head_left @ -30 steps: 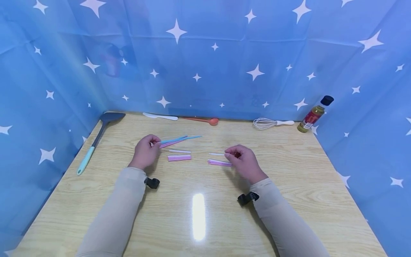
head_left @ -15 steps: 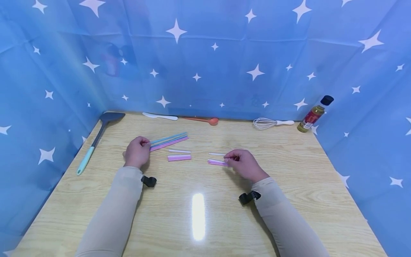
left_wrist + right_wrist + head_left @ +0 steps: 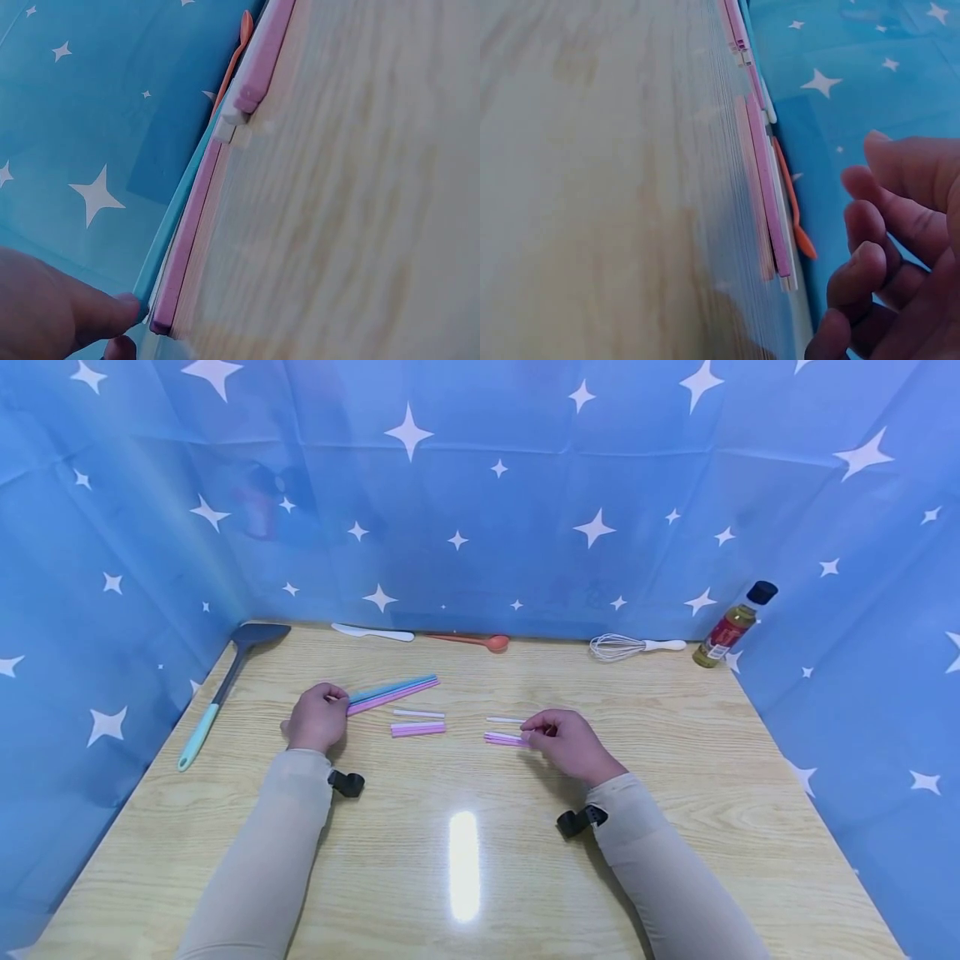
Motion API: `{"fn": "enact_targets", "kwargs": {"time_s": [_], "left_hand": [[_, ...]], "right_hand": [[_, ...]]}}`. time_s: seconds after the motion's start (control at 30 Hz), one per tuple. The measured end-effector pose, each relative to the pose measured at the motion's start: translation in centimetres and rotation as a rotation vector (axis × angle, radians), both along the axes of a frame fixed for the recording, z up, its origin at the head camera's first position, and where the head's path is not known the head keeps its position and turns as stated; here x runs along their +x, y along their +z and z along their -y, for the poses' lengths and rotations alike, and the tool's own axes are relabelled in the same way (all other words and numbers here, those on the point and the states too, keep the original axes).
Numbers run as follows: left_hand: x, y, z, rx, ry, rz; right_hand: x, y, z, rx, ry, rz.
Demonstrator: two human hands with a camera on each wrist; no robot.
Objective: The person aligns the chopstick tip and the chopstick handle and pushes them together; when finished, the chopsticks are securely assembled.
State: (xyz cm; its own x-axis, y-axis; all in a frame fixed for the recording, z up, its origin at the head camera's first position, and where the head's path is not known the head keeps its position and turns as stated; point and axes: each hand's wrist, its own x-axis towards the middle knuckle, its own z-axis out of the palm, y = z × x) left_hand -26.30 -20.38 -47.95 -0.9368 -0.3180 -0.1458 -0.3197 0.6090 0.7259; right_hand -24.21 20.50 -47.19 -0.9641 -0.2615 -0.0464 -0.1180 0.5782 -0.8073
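Observation:
My left hand (image 3: 317, 720) is at the left end of a row of long, thin sticks. In the left wrist view, thumb and finger pinch the end of a blue stick (image 3: 166, 236), with a pink stick (image 3: 185, 247) lying alongside. These long sticks slant up to the right on the table. Just right of them lie a short white stick (image 3: 420, 714) and short pink sticks (image 3: 417, 732). My right hand (image 3: 572, 747) hovers over the right ends of another short group, pink sticks (image 3: 504, 741) and a white stick (image 3: 504, 720). Its fingers (image 3: 866, 274) are loosely curled, with nothing between them.
Along the table's back edge lie a white knife (image 3: 373, 632), an orange spoon (image 3: 497, 643) and a whisk (image 3: 618, 647). A dark spatula (image 3: 238, 660) is at the left edge, an oil bottle (image 3: 726, 631) at the back right corner. A star-patterned blue curtain (image 3: 480, 493) stands behind.
My left hand has moved left, drawing the long sticks with it. The blue ones, crossed at first, now lie alongside the pink. The right hand has barely shifted.

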Motion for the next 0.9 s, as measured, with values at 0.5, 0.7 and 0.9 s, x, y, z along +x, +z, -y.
{"fn": "enact_targets", "kwargs": {"time_s": [0.5,0.7,0.9], "left_hand": [[-0.13,-0.13,0.05,-0.02,-0.008,0.006],[-0.07,-0.09,0.1,-0.027,-0.033,0.02],[0.22,0.19,-0.15,-0.042,-0.079,-0.007]], "right_hand": [[0.06,0.01,0.02,0.006,0.015,0.024],[0.17,0.06,0.08,0.016,0.019,0.03],[0.18,0.14,-0.02,0.035,0.031,0.032]]}}
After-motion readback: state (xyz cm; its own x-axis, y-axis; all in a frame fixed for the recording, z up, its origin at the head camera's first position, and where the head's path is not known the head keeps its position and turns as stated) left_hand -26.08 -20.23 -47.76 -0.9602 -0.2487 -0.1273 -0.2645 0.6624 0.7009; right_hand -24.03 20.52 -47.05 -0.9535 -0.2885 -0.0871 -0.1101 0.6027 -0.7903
